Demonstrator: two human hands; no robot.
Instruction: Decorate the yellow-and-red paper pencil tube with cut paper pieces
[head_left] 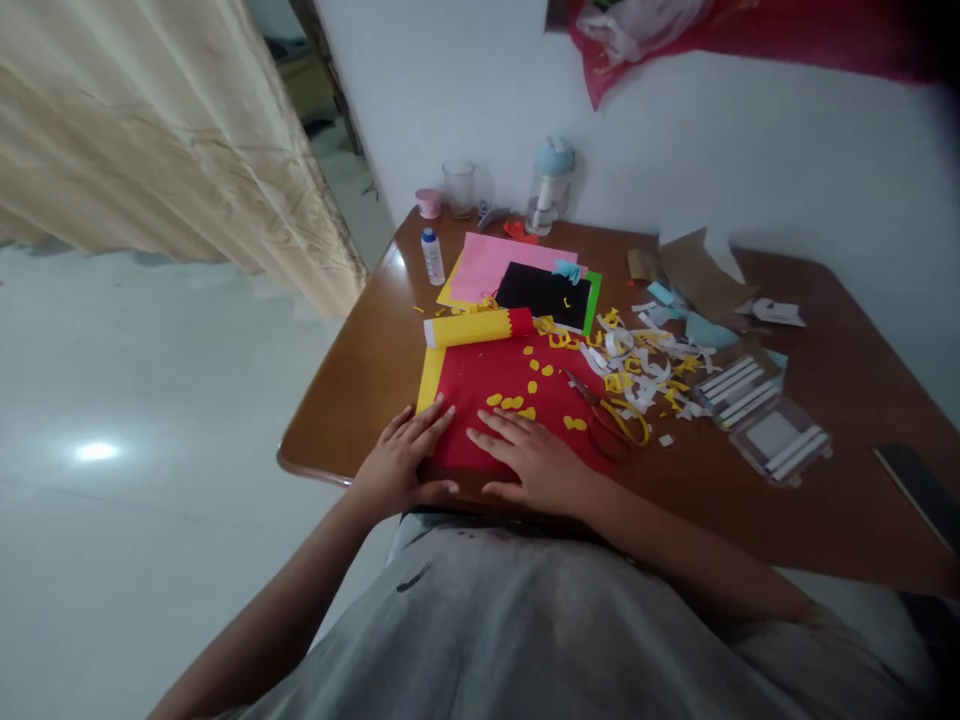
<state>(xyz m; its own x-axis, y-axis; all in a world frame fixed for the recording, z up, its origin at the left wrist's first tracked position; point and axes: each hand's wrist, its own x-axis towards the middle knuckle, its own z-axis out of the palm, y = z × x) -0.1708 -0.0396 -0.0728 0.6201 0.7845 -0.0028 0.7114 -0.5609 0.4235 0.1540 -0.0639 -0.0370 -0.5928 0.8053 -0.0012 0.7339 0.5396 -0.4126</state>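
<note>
My left hand and my right hand rest flat, fingers apart, on the near edge of a red paper sheet, which lies over a yellow sheet. Small yellow paper cut-outs are scattered on the red sheet. Scissors with yellow handles lie to the right of my right hand. Beyond the hands lies a yellow paper roll with a red end. Past it are stacked pink paper and black paper. A white glue bottle with a blue cap stands at the far left.
White and yellow paper scraps are heaped right of the sheets. Plastic packets and brown cardboard lie further right on the wooden table. A glass and a blue-lidded bottle stand by the wall.
</note>
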